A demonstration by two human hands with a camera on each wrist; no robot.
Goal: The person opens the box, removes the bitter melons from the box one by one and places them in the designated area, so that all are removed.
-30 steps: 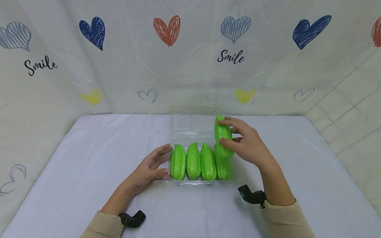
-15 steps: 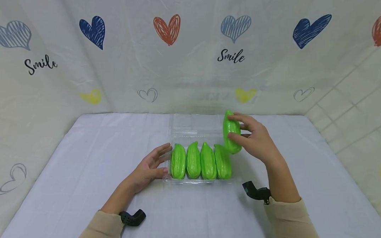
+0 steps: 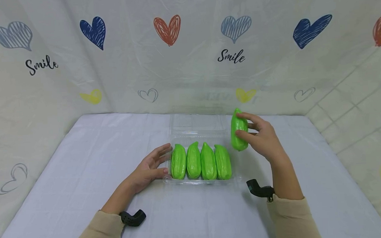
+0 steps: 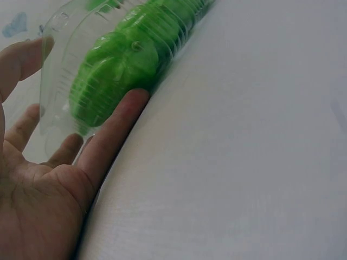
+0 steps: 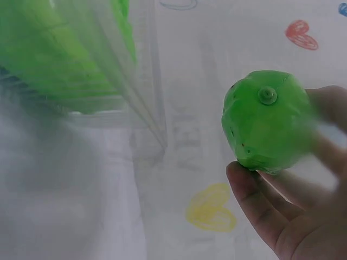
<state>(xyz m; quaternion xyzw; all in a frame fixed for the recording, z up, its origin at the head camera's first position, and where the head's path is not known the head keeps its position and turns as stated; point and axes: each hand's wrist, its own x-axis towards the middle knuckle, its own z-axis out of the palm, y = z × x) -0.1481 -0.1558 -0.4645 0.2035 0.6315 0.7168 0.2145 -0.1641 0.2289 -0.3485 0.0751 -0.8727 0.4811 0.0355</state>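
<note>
Aloft beside a clear plastic container [image 3: 196, 182], a green gourd [image 3: 238, 125] is pinched, nearly upright, between the thumb and fingers of a person's right hand [image 3: 264, 137]. The left hand [image 3: 148, 170], fingers loosely spread and gripping nothing, rests at the container's left side, its thumb apparently touching the plastic. Inside, four more gourds [image 3: 208, 161] lie side by side.

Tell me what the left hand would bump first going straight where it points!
The clear box, which the left hand seems to touch; just inside lies a green vegetable.
</note>
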